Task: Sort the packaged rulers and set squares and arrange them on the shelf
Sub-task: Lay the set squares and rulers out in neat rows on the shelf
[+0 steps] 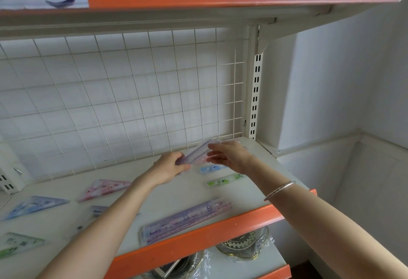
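1. Front edge of the shelf (167,199): the stack of long rulers (187,221) lies slantwise just behind the orange lip (198,240). Risk: a forearm drawn back low sweeps it over the edge.
2. Front-left corner: the green set square (19,243), blue set square (37,207) and pink set square (106,188) lie apart and unsorted. Risk: slick packets skate if nudged.
3. Middle right: the short green ruler (227,180) and short blue ruler (212,168) lie just under the hands. Risk: anything dropped lands on them and scatters both.
4. Back-right corner: the bundle of rulers (198,152) sits between the hands. The left hand (170,167) has its fingers curled round the near end. The right hand (229,155) has fingers nearly straight at the far end, and blur hides whether they pinch. Risk: the packets fan out and slip.
5. Rear: wire grid (132,93). Risk: the bundle's far end snags a wire.
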A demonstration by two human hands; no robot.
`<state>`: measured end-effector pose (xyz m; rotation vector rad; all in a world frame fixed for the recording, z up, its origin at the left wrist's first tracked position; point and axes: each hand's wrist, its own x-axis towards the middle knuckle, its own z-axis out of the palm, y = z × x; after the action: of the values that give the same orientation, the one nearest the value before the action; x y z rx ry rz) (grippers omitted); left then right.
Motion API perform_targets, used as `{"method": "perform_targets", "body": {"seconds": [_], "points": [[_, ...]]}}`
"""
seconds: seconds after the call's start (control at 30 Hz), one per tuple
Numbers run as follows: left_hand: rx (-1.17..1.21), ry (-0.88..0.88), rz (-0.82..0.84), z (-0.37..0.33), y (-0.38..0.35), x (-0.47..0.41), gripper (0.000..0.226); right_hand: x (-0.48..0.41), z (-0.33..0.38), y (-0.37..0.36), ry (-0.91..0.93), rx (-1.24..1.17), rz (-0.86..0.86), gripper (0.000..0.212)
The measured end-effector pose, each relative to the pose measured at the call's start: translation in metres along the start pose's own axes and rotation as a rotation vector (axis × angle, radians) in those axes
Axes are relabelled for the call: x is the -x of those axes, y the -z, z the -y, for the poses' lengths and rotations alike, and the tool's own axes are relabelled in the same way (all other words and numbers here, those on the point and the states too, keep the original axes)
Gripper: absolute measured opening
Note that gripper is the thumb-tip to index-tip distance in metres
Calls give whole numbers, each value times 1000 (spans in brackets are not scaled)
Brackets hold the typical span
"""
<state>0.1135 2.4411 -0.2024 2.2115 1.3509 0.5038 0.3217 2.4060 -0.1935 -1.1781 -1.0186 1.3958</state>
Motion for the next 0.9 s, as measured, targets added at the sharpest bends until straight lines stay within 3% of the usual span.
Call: {"method": "perform_targets", "body": {"seconds": [0.2, 0.57, 0.73, 0.9], "points": [[-49, -98, 15, 1, 0, 2, 24, -3, -3, -14, -37, -351, -55, 18], [-45, -123, -109, 8, -4, 5, 25, 6, -11, -21, 31, -302, 117, 26], [92, -88, -49, 3, 0, 10, 19, 3, -12, -21, 63, -278, 29, 29], [173, -58, -31, 5, 5, 13, 19, -1, -12, -16, 118, -323, -181, 19]]}}
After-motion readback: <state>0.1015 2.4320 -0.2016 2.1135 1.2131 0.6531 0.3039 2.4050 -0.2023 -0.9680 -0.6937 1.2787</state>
